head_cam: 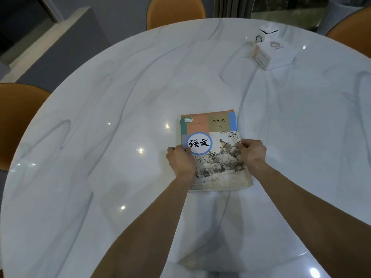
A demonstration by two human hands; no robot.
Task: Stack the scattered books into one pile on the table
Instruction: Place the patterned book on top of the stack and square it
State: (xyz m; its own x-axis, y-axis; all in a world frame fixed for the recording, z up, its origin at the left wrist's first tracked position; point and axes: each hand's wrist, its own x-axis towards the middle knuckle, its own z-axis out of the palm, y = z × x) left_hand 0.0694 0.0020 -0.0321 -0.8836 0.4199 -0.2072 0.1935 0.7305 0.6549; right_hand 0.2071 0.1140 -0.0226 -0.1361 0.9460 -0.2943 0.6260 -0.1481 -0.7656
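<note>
Books (212,145) were stacked near the middle of the table (100,137), long axis pointing away — gripped at both side edges, left hand (180,160) and right hand (253,154) curled, equally near.

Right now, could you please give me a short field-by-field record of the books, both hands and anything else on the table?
surface: round white marbled table
books: one pile, textbook with painted cover on top, lower edges showing at its left side
left hand: gripping pile's left edge, thumb on cover
right hand: gripping pile's right edge
loose books: none visible elsewhere
other items: white boxes at far right, apart from pile
surroundings: orange chairs around the table
</note>
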